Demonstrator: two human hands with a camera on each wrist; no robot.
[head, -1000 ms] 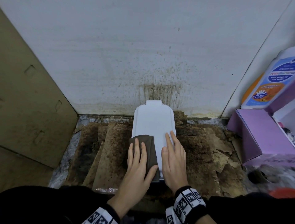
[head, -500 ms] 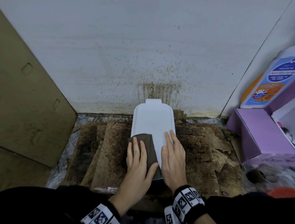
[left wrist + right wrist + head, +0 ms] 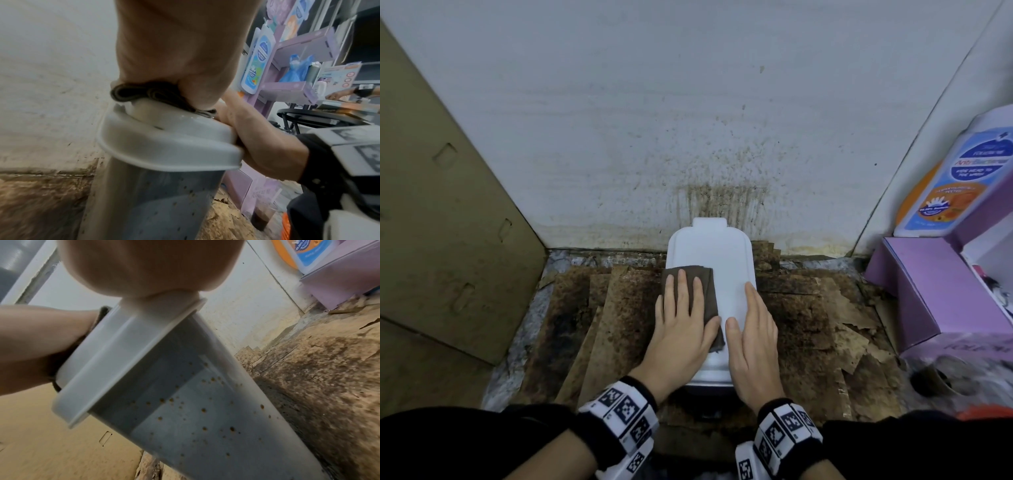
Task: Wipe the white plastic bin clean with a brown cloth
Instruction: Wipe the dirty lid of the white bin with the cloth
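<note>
The white plastic bin (image 3: 717, 246) stands against the stained wall, its lid facing up. A folded brown cloth (image 3: 705, 284) lies on the lid's left half. My left hand (image 3: 683, 308) presses it flat with straight fingers. My right hand (image 3: 755, 318) rests flat on the lid's right side, holding nothing. In the left wrist view the cloth (image 3: 148, 95) is squeezed between my palm and the lid (image 3: 164, 139). The right wrist view shows the bin's grey side (image 3: 205, 418) dotted with brown specks.
Stained cardboard sheets (image 3: 616, 325) cover the floor around the bin. A tall cardboard panel (image 3: 448, 222) closes the left side. A purple box (image 3: 935, 294) and a bottle-shaped display (image 3: 955, 178) stand at the right. A dark cup (image 3: 935, 380) sits at the lower right.
My left hand has slid the cloth a little farther up the lid toward the wall. My right hand has stayed where it was.
</note>
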